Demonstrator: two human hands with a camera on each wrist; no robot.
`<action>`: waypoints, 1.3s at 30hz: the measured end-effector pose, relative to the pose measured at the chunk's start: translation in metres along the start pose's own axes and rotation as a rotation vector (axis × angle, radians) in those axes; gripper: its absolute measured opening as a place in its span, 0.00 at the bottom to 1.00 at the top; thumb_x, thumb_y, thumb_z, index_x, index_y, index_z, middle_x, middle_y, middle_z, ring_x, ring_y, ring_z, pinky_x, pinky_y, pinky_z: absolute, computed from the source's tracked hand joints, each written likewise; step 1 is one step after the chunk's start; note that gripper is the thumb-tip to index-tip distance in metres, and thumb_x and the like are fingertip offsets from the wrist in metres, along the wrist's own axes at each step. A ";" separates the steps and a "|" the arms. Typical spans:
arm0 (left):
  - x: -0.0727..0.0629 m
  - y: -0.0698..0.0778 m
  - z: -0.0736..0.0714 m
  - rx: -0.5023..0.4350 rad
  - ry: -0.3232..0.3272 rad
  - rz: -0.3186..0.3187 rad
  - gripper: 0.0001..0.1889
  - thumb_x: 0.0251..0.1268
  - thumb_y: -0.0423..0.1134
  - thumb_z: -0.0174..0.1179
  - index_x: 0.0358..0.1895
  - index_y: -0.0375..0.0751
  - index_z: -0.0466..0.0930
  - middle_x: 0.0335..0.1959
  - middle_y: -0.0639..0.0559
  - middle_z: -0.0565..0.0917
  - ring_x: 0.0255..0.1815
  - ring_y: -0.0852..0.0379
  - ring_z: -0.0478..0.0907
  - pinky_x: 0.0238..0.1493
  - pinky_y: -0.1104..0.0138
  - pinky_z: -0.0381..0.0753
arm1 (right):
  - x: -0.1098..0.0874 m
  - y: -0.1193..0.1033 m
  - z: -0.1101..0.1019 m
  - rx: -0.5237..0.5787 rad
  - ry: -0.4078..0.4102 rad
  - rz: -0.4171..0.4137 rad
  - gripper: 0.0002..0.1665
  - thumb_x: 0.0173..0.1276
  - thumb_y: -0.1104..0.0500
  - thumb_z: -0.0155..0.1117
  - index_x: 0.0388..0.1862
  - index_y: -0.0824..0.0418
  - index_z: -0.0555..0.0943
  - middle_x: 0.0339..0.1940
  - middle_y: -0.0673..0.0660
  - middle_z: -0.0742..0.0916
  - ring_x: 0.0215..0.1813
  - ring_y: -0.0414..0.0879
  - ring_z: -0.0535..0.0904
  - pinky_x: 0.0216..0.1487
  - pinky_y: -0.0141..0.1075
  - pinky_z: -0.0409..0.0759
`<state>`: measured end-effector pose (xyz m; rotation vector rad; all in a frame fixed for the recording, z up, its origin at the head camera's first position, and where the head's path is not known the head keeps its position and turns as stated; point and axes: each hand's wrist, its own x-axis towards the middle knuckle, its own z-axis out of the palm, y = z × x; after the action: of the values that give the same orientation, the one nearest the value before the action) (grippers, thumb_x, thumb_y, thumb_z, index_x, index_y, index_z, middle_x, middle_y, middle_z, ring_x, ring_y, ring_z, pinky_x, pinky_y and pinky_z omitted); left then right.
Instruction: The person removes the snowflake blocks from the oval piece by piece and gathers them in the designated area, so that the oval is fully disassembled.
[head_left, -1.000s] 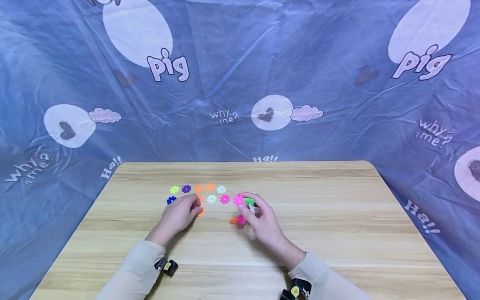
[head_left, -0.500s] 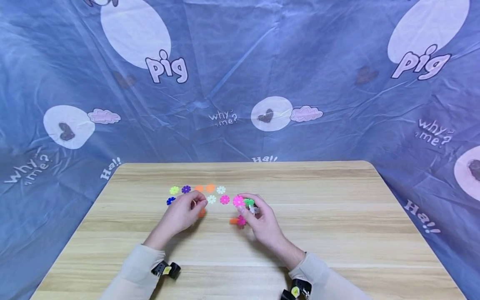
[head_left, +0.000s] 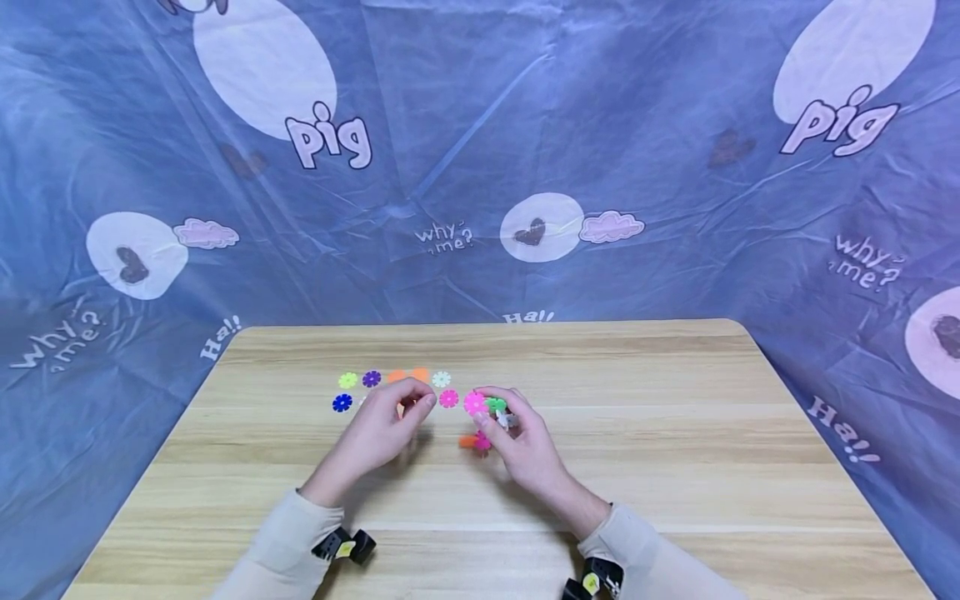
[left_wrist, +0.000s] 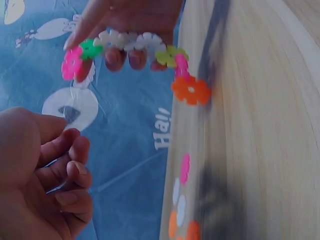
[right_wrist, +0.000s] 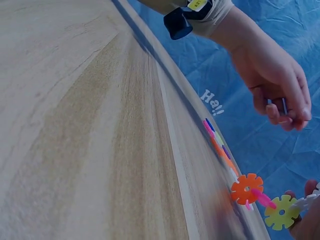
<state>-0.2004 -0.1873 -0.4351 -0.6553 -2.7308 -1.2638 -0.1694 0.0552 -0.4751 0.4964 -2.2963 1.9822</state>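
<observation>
My right hand pinches a curved chain of interlocking flower-shaped plastic discs near its pink end disc. In the left wrist view the chain runs from this pink disc through green, white and yellow-green pieces to an orange disc. My left hand hovers over the loose discs, left of the chain and apart from it. Its thumb and index tips meet and its other fingers curl. No disc shows between them in either wrist view.
Loose discs lie in rows on the wooden table: yellow, purple, orange, white, blue and pink. My left hand hides others. A blue printed cloth hangs behind the table.
My left hand has shifted to the right, from beside the orange discs toward the chain, and its thumb and index tips have come together. My right hand and the chain stay nearly still.
</observation>
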 end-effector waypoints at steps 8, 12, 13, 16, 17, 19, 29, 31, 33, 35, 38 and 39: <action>0.001 0.014 0.006 -0.089 -0.061 0.017 0.12 0.84 0.43 0.59 0.54 0.41 0.89 0.38 0.47 0.89 0.32 0.61 0.78 0.35 0.68 0.81 | -0.001 -0.001 0.001 -0.037 -0.011 0.004 0.24 0.82 0.58 0.64 0.74 0.59 0.78 0.58 0.62 0.84 0.43 0.52 0.86 0.44 0.41 0.89; 0.002 0.018 0.009 -0.092 -0.082 0.010 0.12 0.84 0.45 0.59 0.49 0.45 0.90 0.34 0.53 0.88 0.29 0.58 0.78 0.32 0.67 0.80 | -0.001 -0.002 0.002 -0.052 -0.013 -0.006 0.24 0.81 0.59 0.65 0.73 0.59 0.79 0.55 0.60 0.84 0.46 0.45 0.83 0.49 0.34 0.84; 0.002 0.019 0.010 -0.093 -0.088 0.010 0.11 0.84 0.45 0.59 0.49 0.46 0.90 0.33 0.55 0.87 0.29 0.58 0.78 0.32 0.67 0.79 | -0.001 -0.001 0.002 -0.055 -0.016 -0.005 0.24 0.81 0.59 0.65 0.72 0.58 0.79 0.55 0.59 0.84 0.46 0.44 0.83 0.50 0.34 0.83; 0.002 0.020 0.011 -0.113 -0.118 -0.002 0.12 0.84 0.44 0.58 0.43 0.44 0.89 0.33 0.57 0.86 0.28 0.59 0.76 0.31 0.68 0.78 | -0.001 -0.002 0.002 -0.056 -0.027 0.008 0.23 0.81 0.59 0.65 0.72 0.55 0.79 0.55 0.57 0.84 0.47 0.46 0.83 0.50 0.34 0.84; 0.002 0.020 0.012 -0.125 -0.129 -0.009 0.13 0.85 0.44 0.58 0.41 0.43 0.88 0.32 0.56 0.86 0.27 0.59 0.75 0.31 0.68 0.77 | -0.001 -0.002 0.002 -0.056 -0.031 0.009 0.23 0.81 0.59 0.64 0.73 0.56 0.79 0.55 0.56 0.84 0.47 0.47 0.83 0.50 0.34 0.84; 0.003 0.021 0.013 -0.161 -0.150 -0.027 0.14 0.85 0.43 0.57 0.37 0.42 0.86 0.32 0.54 0.85 0.26 0.61 0.73 0.30 0.68 0.77 | -0.001 -0.001 0.002 -0.061 -0.037 0.008 0.24 0.82 0.59 0.64 0.73 0.56 0.79 0.56 0.56 0.84 0.47 0.46 0.83 0.51 0.34 0.84; 0.006 0.016 0.018 -0.467 -0.131 -0.194 0.16 0.85 0.34 0.52 0.38 0.26 0.83 0.26 0.54 0.82 0.24 0.63 0.69 0.26 0.74 0.68 | -0.001 0.002 -0.002 0.038 -0.048 0.019 0.28 0.82 0.62 0.63 0.77 0.66 0.73 0.57 0.67 0.85 0.46 0.57 0.88 0.50 0.36 0.87; 0.006 0.013 0.019 -0.535 -0.124 -0.234 0.16 0.85 0.33 0.51 0.40 0.24 0.82 0.26 0.56 0.82 0.23 0.64 0.69 0.24 0.75 0.66 | 0.000 0.003 -0.002 0.042 -0.046 0.043 0.29 0.82 0.61 0.62 0.78 0.66 0.72 0.61 0.68 0.84 0.49 0.58 0.87 0.53 0.35 0.86; 0.006 0.011 0.020 -0.577 -0.122 -0.260 0.15 0.85 0.32 0.51 0.40 0.24 0.82 0.26 0.57 0.82 0.23 0.64 0.69 0.23 0.76 0.65 | 0.000 0.003 -0.002 0.045 -0.052 0.073 0.29 0.83 0.60 0.62 0.78 0.65 0.71 0.64 0.68 0.83 0.50 0.59 0.86 0.53 0.36 0.87; 0.005 0.009 0.021 -0.608 -0.126 -0.277 0.15 0.85 0.32 0.51 0.39 0.27 0.82 0.27 0.56 0.83 0.23 0.64 0.69 0.23 0.76 0.65 | 0.000 0.003 -0.002 0.053 -0.066 0.119 0.28 0.85 0.58 0.60 0.79 0.62 0.71 0.62 0.69 0.82 0.47 0.59 0.86 0.50 0.38 0.88; 0.005 0.009 0.022 -0.619 -0.124 -0.291 0.14 0.85 0.33 0.51 0.39 0.30 0.83 0.27 0.56 0.83 0.23 0.64 0.69 0.23 0.76 0.65 | -0.001 0.004 -0.001 0.061 -0.088 0.177 0.26 0.87 0.55 0.56 0.79 0.57 0.72 0.57 0.70 0.83 0.44 0.56 0.85 0.47 0.39 0.87; 0.004 0.009 0.022 -0.613 -0.120 -0.294 0.14 0.85 0.33 0.51 0.39 0.30 0.83 0.27 0.56 0.83 0.23 0.64 0.69 0.23 0.76 0.65 | -0.001 0.004 -0.001 0.066 -0.093 0.190 0.25 0.88 0.55 0.55 0.78 0.56 0.72 0.55 0.70 0.83 0.44 0.56 0.84 0.46 0.39 0.87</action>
<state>-0.1981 -0.1641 -0.4423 -0.3678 -2.5800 -2.2367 -0.1701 0.0569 -0.4791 0.3967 -2.4232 2.1697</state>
